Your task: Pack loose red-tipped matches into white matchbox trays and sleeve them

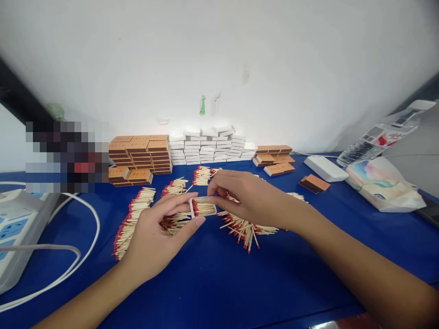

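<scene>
Between the thumb and fingers of my left hand (164, 228) is a small white matchbox tray (215, 211), its open side up. Red-tipped matches (202, 208) lie lengthwise in it, heads to the left. My right hand (240, 194) bends over the tray's right end with its fingers closed; whether a match is pinched in them is hidden. Loose matches spread on the blue table around both hands: a long row (132, 224) at the left, a bunch (201, 175) behind the tray, and a scattered heap (245, 230) under my right hand.
Along the wall stand stacked orange matchboxes (140, 153), white trays (207, 148) and more orange boxes (279, 167). At right are flat orange sleeves (314, 183), a white device (325, 168), a tissue pack (384, 185) and a plastic bottle (384, 135). A power strip (17, 228) with white cables lies left.
</scene>
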Tool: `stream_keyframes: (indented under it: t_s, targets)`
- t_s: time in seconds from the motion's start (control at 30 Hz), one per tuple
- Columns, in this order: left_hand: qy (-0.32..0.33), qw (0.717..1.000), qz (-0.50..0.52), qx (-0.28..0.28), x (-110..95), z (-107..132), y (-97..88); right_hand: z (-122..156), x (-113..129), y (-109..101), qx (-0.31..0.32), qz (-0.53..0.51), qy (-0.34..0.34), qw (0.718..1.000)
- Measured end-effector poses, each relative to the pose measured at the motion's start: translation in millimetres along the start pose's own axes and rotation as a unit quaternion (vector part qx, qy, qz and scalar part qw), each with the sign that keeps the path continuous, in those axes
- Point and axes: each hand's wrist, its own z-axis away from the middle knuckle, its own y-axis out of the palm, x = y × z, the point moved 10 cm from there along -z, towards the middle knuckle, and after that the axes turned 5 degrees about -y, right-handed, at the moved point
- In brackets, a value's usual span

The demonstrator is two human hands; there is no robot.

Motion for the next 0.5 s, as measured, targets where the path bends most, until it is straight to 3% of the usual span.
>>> stream_keyframes:
  t_s: [0.17, 0.3, 0.4, 0.5]
  targets:
    - [-0.005, 1.0, 0.018, 0.01, 0, 2, 1.1, -1, 5, 3, -0.01, -0.007, 0.0, 1.0]
    - [-0.008, 1.0, 0.0, 0.005, 2, 2, -0.7, 0, -7, -20, -0.047, 0.013, -0.001, 0.999]
    - [-0.012, 1.0, -0.001, 0.001, 3, 1, -0.9, 10, -50, -55, -0.11, 0.095, 0.063, 0.987]
    - [-0.003, 1.0, -0.005, -0.004, 2, 0, -0.7, 25, -115, -65, -0.054, 0.181, 0.16, 0.969]
